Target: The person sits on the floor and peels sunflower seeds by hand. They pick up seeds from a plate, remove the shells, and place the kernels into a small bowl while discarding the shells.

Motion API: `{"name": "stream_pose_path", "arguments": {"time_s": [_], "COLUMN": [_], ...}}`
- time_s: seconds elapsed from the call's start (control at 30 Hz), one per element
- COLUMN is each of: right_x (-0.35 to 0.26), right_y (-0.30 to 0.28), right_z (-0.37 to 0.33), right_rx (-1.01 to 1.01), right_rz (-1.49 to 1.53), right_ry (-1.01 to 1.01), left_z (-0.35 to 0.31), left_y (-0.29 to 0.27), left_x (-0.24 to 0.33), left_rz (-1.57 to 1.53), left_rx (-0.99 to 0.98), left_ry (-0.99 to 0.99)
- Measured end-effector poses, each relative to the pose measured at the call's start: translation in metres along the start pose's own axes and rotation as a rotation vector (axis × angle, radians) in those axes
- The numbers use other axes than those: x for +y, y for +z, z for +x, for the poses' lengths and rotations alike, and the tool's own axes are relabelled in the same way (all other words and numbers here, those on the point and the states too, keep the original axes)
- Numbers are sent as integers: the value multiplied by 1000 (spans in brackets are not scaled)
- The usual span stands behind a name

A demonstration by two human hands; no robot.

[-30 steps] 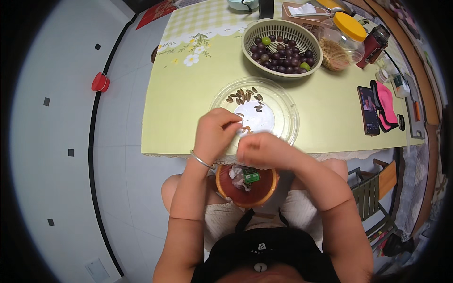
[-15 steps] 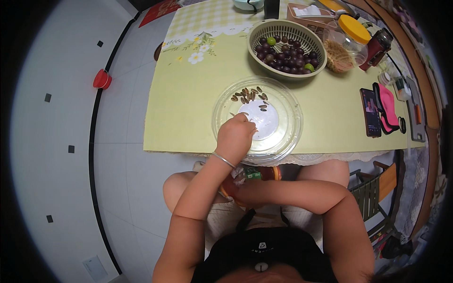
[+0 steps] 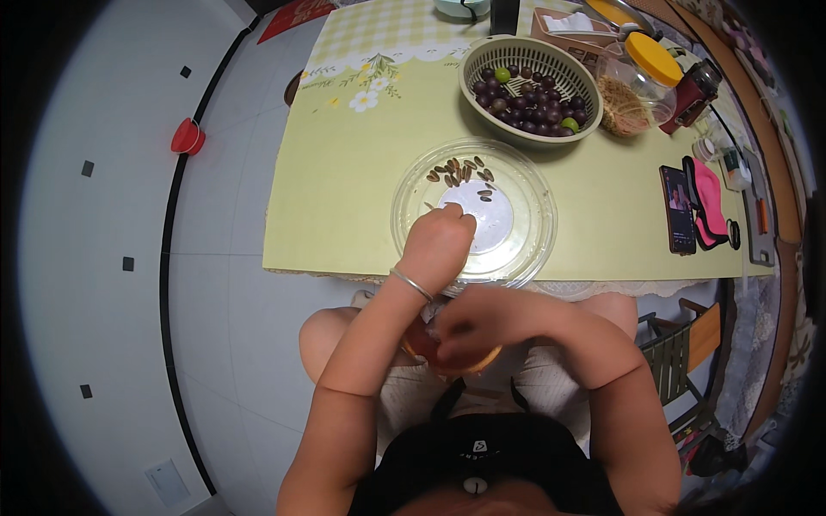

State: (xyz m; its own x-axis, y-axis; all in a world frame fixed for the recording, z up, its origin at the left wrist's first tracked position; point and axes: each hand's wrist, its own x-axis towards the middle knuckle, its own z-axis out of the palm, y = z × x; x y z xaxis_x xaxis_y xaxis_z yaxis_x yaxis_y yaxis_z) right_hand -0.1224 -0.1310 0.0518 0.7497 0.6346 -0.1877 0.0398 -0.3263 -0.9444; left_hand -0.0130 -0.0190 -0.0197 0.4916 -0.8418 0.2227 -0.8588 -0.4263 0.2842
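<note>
Left hand (image 3: pixel 437 245) closed, fingertips pinched inside clear round plastic bowl (image 3: pixel 413 185) near brown seeds (image 3: pixel 460 170). Right hand (image 3: pixel 471 322) curled over orange bowl (image 3: pixel 422 348) on lap, steadying it; grip contents hidden.

The left hand (image 3: pixel 437 245) covers the near part of the clear round plastic bowl (image 3: pixel 525 198), its fingertips too small to read. The right hand (image 3: pixel 465 331) hides most of the orange bowl (image 3: pixel 422 348) in the lap. The pale teal container (image 3: pixel 460 7) is cut off at the top edge.
</note>
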Motion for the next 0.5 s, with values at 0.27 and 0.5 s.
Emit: {"name": "stream_pose_path", "arguments": {"time_s": [0.27,0.5], "right_x": [77,114], "right_y": [-39,-23], "right_z": [1,23], "right_rx": [1021,493], "right_rz": [1074,1851], "right_ry": [-66,-402], "left_z": [8,9], "left_y": [-23,-30], "left_x": [-4,14], "left_rz": [-480,-678], "left_rx": [190,260], "left_ry": [-234,-38]}}
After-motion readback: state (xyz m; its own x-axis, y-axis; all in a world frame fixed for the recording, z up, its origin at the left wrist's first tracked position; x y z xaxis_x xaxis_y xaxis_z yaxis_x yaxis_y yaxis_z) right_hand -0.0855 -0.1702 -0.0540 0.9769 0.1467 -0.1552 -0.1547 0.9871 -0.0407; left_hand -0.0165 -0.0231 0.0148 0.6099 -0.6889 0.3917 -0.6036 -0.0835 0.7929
